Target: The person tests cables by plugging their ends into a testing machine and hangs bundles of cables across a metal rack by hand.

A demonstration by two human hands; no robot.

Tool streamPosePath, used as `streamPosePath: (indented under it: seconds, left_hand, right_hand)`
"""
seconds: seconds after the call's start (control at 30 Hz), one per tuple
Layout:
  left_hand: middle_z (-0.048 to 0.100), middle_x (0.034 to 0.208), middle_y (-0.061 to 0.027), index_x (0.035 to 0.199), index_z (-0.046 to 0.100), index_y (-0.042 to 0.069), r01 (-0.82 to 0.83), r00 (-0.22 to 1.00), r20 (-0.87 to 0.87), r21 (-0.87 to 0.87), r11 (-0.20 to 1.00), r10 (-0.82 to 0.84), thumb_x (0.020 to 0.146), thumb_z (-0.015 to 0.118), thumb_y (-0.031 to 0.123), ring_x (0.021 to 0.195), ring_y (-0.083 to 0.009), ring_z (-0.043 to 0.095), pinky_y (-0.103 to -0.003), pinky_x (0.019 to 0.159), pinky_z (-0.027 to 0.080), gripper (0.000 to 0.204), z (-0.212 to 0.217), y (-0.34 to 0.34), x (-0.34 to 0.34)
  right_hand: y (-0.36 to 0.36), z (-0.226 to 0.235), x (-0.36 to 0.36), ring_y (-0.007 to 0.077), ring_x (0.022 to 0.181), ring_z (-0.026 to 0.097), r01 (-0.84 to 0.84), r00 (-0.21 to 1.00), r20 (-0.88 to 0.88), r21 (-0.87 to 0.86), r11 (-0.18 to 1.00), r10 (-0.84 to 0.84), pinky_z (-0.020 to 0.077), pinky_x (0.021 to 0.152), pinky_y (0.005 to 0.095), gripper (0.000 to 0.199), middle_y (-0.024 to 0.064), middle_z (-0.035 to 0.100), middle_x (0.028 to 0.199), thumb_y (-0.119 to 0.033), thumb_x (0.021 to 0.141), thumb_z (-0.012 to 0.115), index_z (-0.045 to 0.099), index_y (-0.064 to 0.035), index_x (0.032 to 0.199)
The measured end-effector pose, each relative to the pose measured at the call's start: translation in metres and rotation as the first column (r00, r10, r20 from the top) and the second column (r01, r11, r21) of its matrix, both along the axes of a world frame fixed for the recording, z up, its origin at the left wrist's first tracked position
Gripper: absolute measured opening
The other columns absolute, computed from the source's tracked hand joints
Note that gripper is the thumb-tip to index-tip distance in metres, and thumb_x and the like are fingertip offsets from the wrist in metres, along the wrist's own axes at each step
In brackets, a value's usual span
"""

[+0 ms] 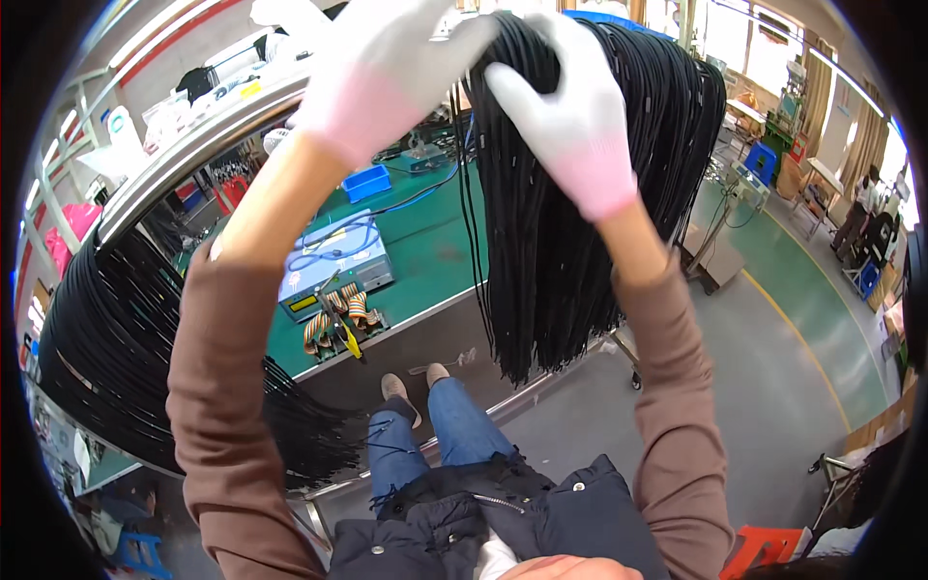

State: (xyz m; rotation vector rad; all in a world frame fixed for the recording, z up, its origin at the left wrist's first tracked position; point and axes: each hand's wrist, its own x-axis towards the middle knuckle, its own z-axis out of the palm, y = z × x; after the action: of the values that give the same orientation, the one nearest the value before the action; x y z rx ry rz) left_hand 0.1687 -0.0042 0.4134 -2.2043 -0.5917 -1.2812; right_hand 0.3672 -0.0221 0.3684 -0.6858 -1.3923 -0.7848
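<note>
A thick curtain of black cables (541, 232) hangs from above in front of me, its loose ends reaching below the bench edge. My left hand (411, 53), in a white glove with a pink cuff, grips the upper left side of these cables; some of its fingers are cut off by the picture's top edge. Gloved the same way, my right hand (570, 106) is closed round the upper part of a bunch, thumb in front and fingers over the top. The two hands are close together, with the cable tops between them.
A green bench (425, 251) carries a blue-grey instrument box (348, 256), multicoloured ribbon cables (324, 329) and a blue tray (367, 183). More black cables (106, 338) hang from a rail at left. Behind me at right stands a red stool (764, 551). Another person (865, 208) is far right.
</note>
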Motion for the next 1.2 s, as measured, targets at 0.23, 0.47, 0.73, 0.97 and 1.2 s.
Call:
streamPosePath:
  seconds: [0.23,0.47,0.73,0.97,1.2]
  left_hand:
    - [0.066,0.113,-0.0109,0.124,0.061,0.004,0.075,0.997,-0.016,0.044,0.996,-0.075,0.089,0.058,0.026,0.106,-0.0295,0.059,-0.036,0.097,0.043,0.041,0.042,-0.017,0.044]
    - [0.064,0.117,-0.0122,0.126,0.06,0.004,0.067,0.995,-0.071,0.011,0.998,-0.066,0.091,0.056,0.029,0.109,-0.0297,0.058,-0.038,0.099,0.043,0.043,0.061,-0.013,0.072]
    - [0.061,0.122,-0.0138,0.128,0.058,0.004,-0.065,0.994,-0.094,-0.113,0.991,0.055,0.092,0.055,0.032,0.112,-0.0299,0.058,-0.04,0.101,0.042,0.046,0.059,-0.01,0.049]
    - [0.059,0.126,-0.0151,0.13,0.057,0.004,-0.139,0.986,-0.136,-0.302,0.943,0.102,0.094,0.054,0.035,0.115,-0.0302,0.057,-0.041,0.103,0.042,0.048,0.023,-0.006,0.023]
    - [0.057,0.13,-0.0165,0.132,0.056,0.004,-0.174,0.98,-0.162,-0.434,0.884,0.113,0.095,0.052,0.038,0.118,-0.0304,0.056,-0.043,0.105,0.041,0.05,0.0,-0.031,0.004]
  right_hand:
    - [-0.008,-0.169,-0.021,0.0182,0.089,0.059,-0.645,0.687,-0.7,-0.463,0.607,0.196,0.0479,0.083,0.028,0.058,0.0125,0.062,0.106,-0.011,0.075,0.073,0.051,0.0019,0.127]
    - [-0.027,-0.162,-0.048,0.0095,0.069,0.056,-0.777,0.623,-0.724,-0.528,0.343,0.296,0.0458,0.068,0.0219,0.03,0.0009,0.064,0.077,-0.008,0.078,0.071,0.064,-0.0003,0.106]
    - [-0.022,-0.21,-0.022,0.0114,0.068,0.058,-0.839,0.543,-0.797,-0.511,0.187,0.263,0.0477,0.069,0.0235,0.028,0.0034,0.065,0.077,-0.004,0.077,0.069,0.063,-0.0001,0.104]
    - [-0.026,-0.201,-0.028,0.0191,0.097,0.06,-0.859,0.491,-0.767,-0.347,0.377,0.413,0.0473,0.091,0.0282,0.034,0.0162,0.065,0.109,-0.005,0.085,0.06,0.058,0.0046,0.118]
    - [-0.019,-0.236,-0.025,0.0172,0.08,0.06,-0.696,0.684,-0.705,-0.555,0.455,0.186,0.0492,0.077,0.027,0.026,0.0132,0.067,0.094,-0.009,0.088,0.061,0.061,0.0045,0.109]
